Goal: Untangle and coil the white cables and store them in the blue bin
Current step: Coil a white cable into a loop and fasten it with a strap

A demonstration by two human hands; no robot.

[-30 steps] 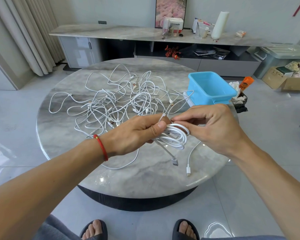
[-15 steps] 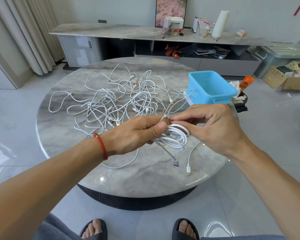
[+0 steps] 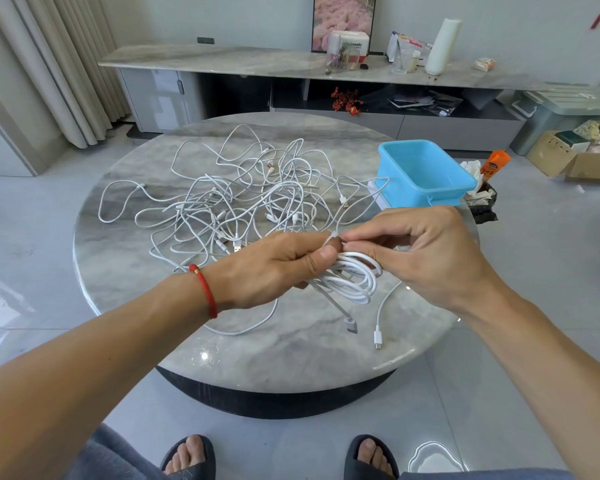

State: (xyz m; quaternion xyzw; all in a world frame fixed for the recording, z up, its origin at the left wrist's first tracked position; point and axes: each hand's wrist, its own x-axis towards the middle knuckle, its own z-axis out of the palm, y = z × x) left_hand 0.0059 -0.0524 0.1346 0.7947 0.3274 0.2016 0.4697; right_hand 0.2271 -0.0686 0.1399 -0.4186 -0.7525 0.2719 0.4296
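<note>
Tangled cables [image 3: 243, 199] mid-table [image 3: 125, 282], bin [image 3: 425, 173] at right edge, coil [image 3: 355, 280] in front between both hands

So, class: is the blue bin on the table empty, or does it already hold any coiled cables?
Empty, as far as shows. The blue bin shows only its bare blue floor; the one coil is held between both hands.

Both forearms are bare, with no sleeves in view. The left wrist wears a thin red cord bracelet [image 3: 205, 292] with a small gold bead on it. Below, grey trousers [image 3: 115, 455] cover the knees, and the feet sit in dark open-toed slippers, the left slipper [image 3: 188, 457] and the right slipper [image 3: 369, 457], toes showing.
</note>
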